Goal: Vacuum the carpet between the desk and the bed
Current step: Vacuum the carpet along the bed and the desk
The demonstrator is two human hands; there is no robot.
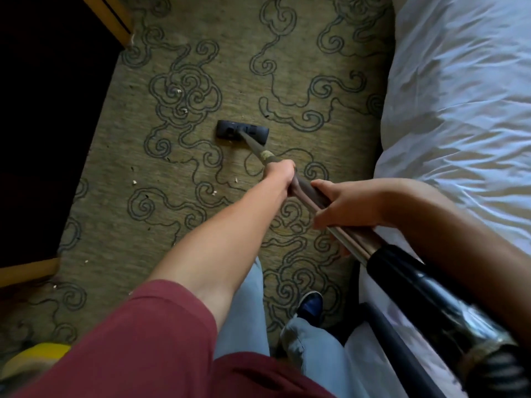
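Note:
A black vacuum head (242, 132) lies flat on the olive carpet (287, 90) with dark swirl lines, midway between desk and bed. Its metal wand (260, 152) slants back toward me. My left hand (280, 175) grips the wand farther down, arm stretched out. My right hand (343, 203) holds the wand's upper part, fingers wrapped over it, just ahead of the black hose cuff (402, 271). Small pale crumbs (134, 182) dot the carpet left of the wand.
The dark wooden desk (43, 124) with a light wood edge fills the left side. The bed with a white rumpled duvet (459, 110) runs along the right. My legs in light jeans and a dark shoe (310, 307) stand below. A yellow object (34, 357) sits at bottom left.

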